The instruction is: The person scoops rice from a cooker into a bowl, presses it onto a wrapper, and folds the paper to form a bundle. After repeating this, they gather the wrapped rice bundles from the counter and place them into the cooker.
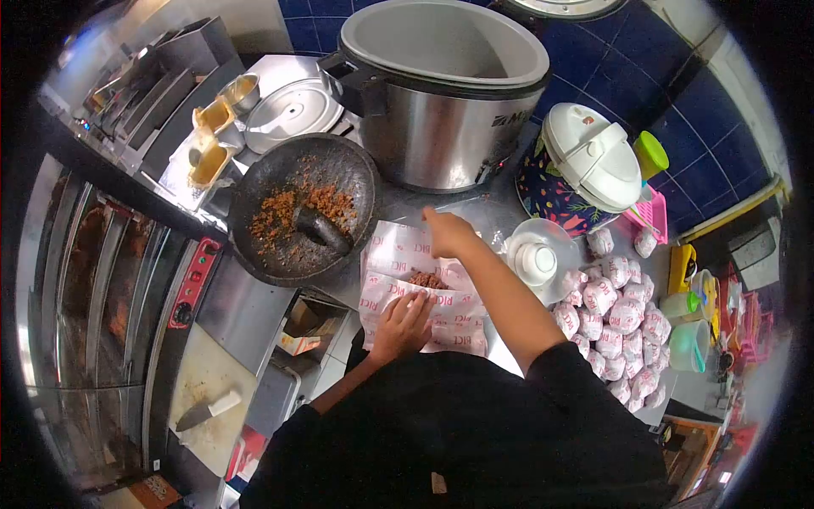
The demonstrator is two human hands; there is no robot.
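Observation:
A white printed paper wrapper (pixel 398 254) lies open on the steel counter, with a small heap of brown food (pixel 426 279) at its middle. My left hand (pixel 401 325) presses the near flap of the wrapper flat, fingers spread. My right hand (pixel 447 231) reaches across to the far edge of the wrapper, fingers bunched near the paper; whether it pinches the paper I cannot tell. A stone mortar (pixel 263 182) with reddish-brown paste and a pestle (pixel 320 228) sits just left of the wrapper.
A big steel rice cooker (pixel 441 127) stands open behind the wrapper. A smaller floral cooker (pixel 585 165), a white saucer with a cup (pixel 536 259) and several wrapped packets (pixel 615 318) sit to the right. Lids and trays lie at back left; a cleaver (pixel 203 413) rests below.

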